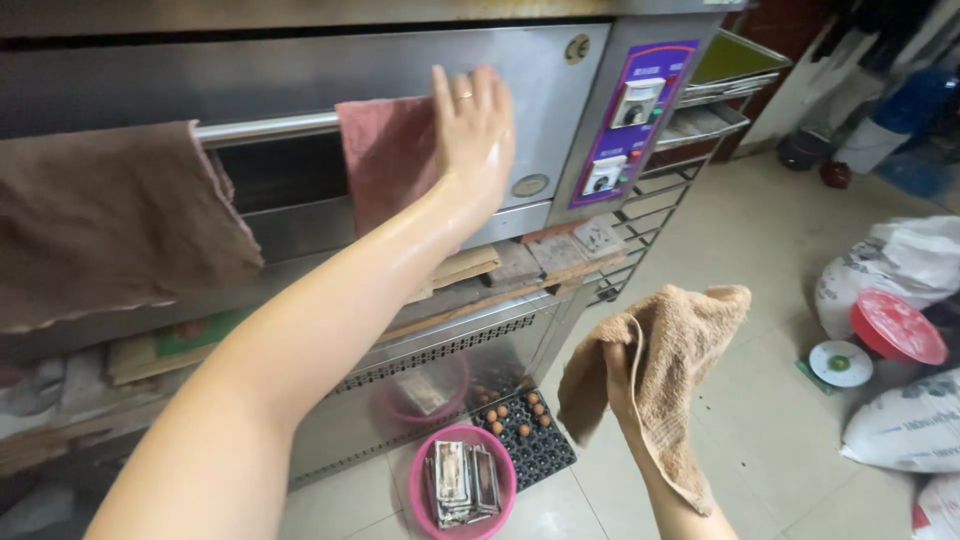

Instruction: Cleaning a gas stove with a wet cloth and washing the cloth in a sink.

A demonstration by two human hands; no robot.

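My left hand [472,125] reaches up to the steel oven door [300,70] and rests flat, fingers extended, on a pink cloth [385,155] draped over the door's handle bar [265,128]. A ring shows on one finger. My right hand [622,372] is lower right, closed on a tan towel [665,370] that hangs over and around it, hiding most of the fingers. A larger brown cloth [110,220] hangs over the same bar at far left.
The oven's purple control panel [628,120] sits right of the door. A pink basin [462,485] with metal moulds and a black egg tray [525,430] lie on the floor. White sacks [900,265], a red lid [897,327] and a wire rack [690,130] stand at right.
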